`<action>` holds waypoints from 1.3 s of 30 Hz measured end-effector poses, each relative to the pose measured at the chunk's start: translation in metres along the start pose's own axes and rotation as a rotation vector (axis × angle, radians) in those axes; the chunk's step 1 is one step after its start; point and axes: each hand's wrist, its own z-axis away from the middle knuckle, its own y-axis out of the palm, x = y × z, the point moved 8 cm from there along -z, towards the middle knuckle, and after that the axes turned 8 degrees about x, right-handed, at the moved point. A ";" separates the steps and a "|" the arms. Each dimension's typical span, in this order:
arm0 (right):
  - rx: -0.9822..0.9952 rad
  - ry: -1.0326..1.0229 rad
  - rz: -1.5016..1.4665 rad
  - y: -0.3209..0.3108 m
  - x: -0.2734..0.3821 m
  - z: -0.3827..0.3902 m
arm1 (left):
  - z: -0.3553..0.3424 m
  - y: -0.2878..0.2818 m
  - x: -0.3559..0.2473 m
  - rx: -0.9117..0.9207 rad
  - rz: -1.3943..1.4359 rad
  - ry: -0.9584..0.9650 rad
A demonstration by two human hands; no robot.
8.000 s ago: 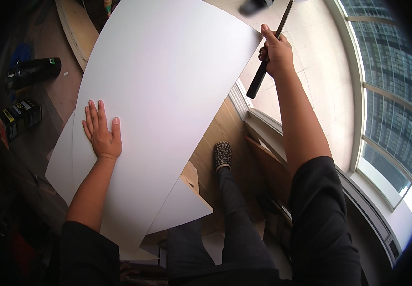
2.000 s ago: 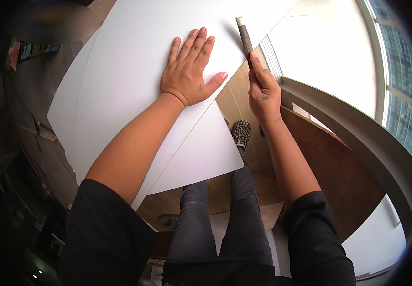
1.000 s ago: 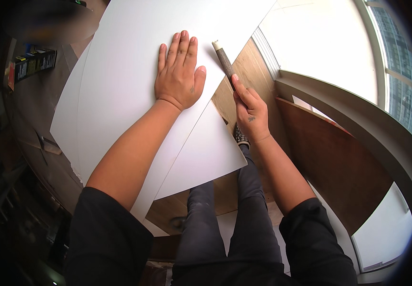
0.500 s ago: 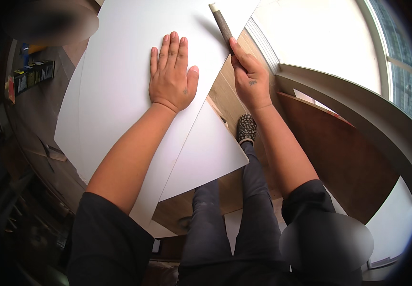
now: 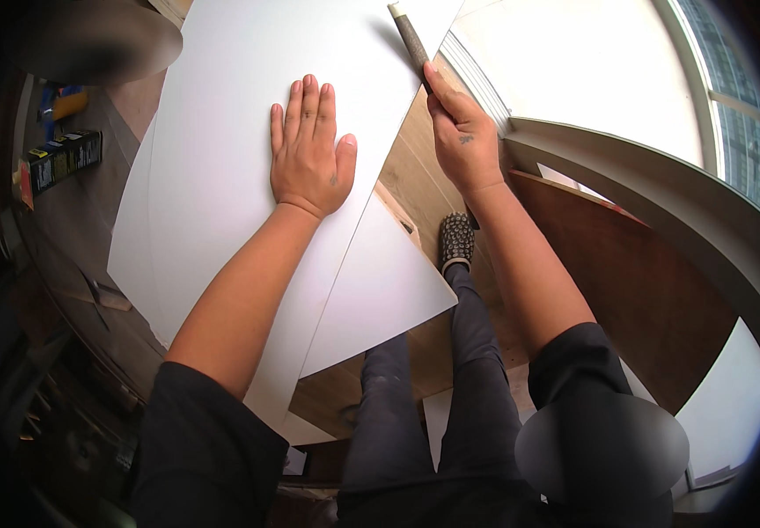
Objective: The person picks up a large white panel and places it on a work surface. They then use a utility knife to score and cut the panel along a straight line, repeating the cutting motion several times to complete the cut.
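A large white board point(image 5: 212, 158) spreads out in front of me. My left hand point(image 5: 309, 167) lies flat on it, palm down, fingers stretched out and thumb apart. Over the board's right edge, my right hand point(image 5: 465, 141) is closed round a dark stick-like tool point(image 5: 411, 42) with a pale tip. The tool slants up and to the left, its shadow falling on the white surface beside it; whether its tip touches the board I cannot tell. Below the board's right edge a second white panel point(image 5: 389, 286) shows its corner.
A black box point(image 5: 67, 158) stands on the floor at left. My patterned shoe point(image 5: 456, 239) is on the wood floor point(image 5: 415, 145). At right a brown board point(image 5: 617, 282) leans by a grey ledge point(image 5: 609, 154), with a window point(image 5: 741, 141) beyond.
In the picture my left hand sits slightly lower and further left, and the board has shifted a little. My right hand keeps its hold on the tool, slightly higher in view.
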 end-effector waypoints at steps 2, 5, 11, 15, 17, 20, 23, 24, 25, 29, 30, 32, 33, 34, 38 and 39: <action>0.101 -0.061 0.112 0.021 -0.006 0.039 | 0.000 0.001 0.002 0.010 0.004 -0.012; 0.146 -0.074 0.085 0.036 -0.008 0.056 | 0.002 -0.001 0.004 -0.002 0.007 -0.003; -0.183 0.073 -0.139 -0.033 -0.014 -0.048 | -0.001 -0.004 -0.002 -0.019 0.005 0.027; -0.097 0.287 -0.393 -0.049 -0.023 0.008 | 0.000 0.001 -0.026 0.153 -0.098 0.244; -0.038 0.378 -0.433 -0.056 -0.034 0.053 | 0.000 0.002 -0.038 0.186 -0.029 0.359; 0.011 0.429 -0.286 -0.069 -0.071 0.126 | -0.021 0.008 -0.060 0.144 -0.044 0.390; 0.039 0.346 -0.103 -0.077 -0.116 0.184 | -0.086 0.010 -0.074 -0.005 -0.108 0.361; 0.047 0.333 -0.058 -0.076 -0.124 0.198 | -0.110 0.008 -0.076 -0.059 -0.122 0.352; 0.049 0.345 -0.041 -0.075 -0.128 0.210 | -0.140 0.013 -0.075 0.087 -0.200 0.280; -0.001 0.505 -0.235 -0.066 -0.116 0.233 | -0.179 0.001 -0.086 0.202 -0.166 0.067; -0.035 0.579 -0.354 -0.064 -0.107 0.236 | -0.175 0.002 -0.088 0.145 -0.188 0.104; -0.014 0.613 -0.380 -0.059 -0.100 0.236 | -0.153 0.007 -0.085 0.030 -0.237 0.176; -0.011 0.633 -0.393 -0.059 -0.099 0.236 | -0.135 0.014 -0.086 0.033 -0.225 0.251; -0.013 0.641 -0.405 -0.061 -0.098 0.236 | -0.108 0.018 -0.085 0.034 -0.213 0.328; -0.013 0.672 -0.425 -0.066 -0.093 0.232 | 0.004 0.013 -0.074 0.223 -0.132 0.491; -0.013 0.681 -0.419 -0.067 -0.092 0.231 | 0.031 0.013 -0.070 0.305 -0.121 0.493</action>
